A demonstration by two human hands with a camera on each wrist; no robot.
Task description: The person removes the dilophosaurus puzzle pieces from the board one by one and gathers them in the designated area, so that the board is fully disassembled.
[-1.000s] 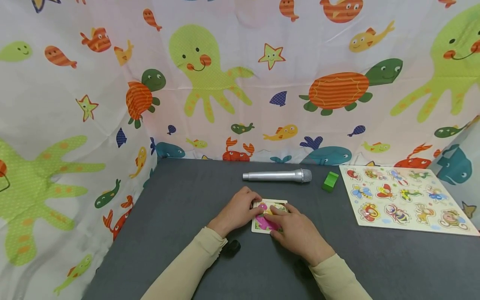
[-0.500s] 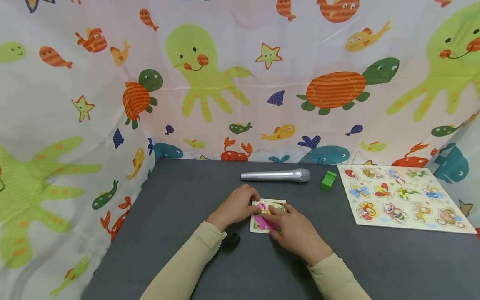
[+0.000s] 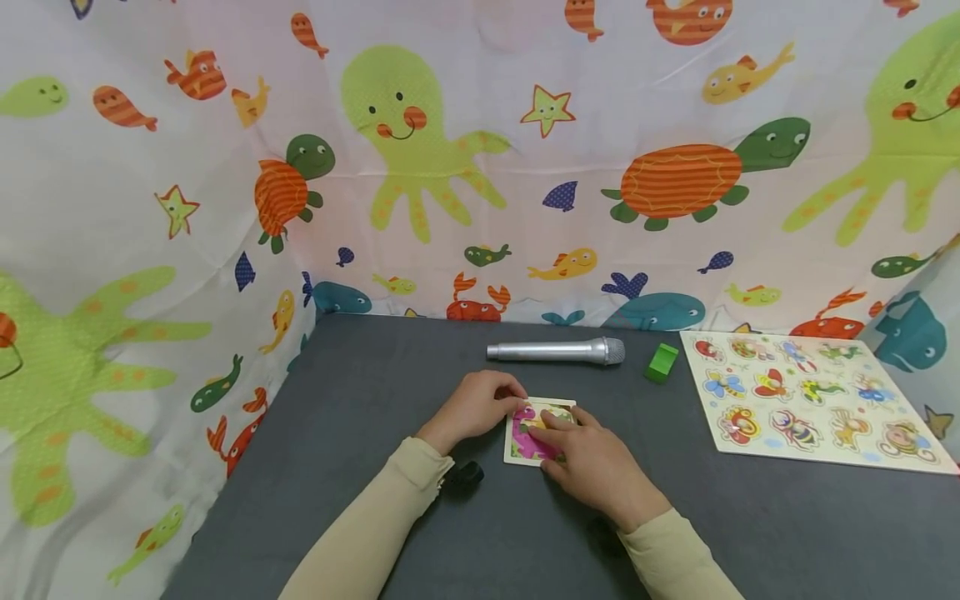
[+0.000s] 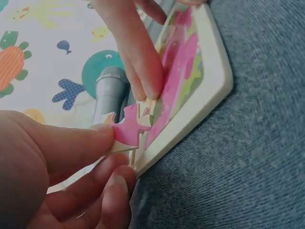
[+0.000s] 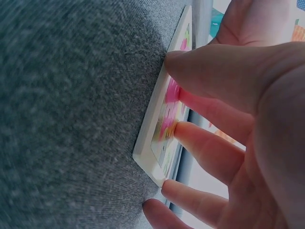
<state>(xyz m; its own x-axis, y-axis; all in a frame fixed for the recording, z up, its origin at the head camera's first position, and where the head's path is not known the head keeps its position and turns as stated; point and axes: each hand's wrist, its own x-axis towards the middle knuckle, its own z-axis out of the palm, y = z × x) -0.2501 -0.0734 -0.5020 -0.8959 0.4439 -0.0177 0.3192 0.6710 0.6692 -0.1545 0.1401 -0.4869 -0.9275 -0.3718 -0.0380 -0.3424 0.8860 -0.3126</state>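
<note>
A small jigsaw puzzle in a cream frame [image 3: 517,460] lies flat on the dark table, with a pink figure in its picture. My left hand [image 3: 474,407] is at its upper left corner. In the left wrist view, its thumb and fingers pinch a pink puzzle piece [image 4: 127,131], tilted up at the frame's edge. My right hand [image 3: 596,471] lies over the puzzle's right side. In the right wrist view, the thumb rests on the frame's near edge, two fingers touch the picture and another meets the frame's corner. My hand hides part of the picture.
A silver microphone [image 3: 551,352] lies behind the puzzle. Right of it is a green block [image 3: 662,363]. A large board with insect and animal pictures [image 3: 817,400] lies at the right. A sea-animal curtain [image 3: 465,150] hangs along the table's back and left side.
My left hand has drawn slightly back from the picture toward the puzzle's upper left corner. The right hand keeps its place on the puzzle. The head view shifts a little.
</note>
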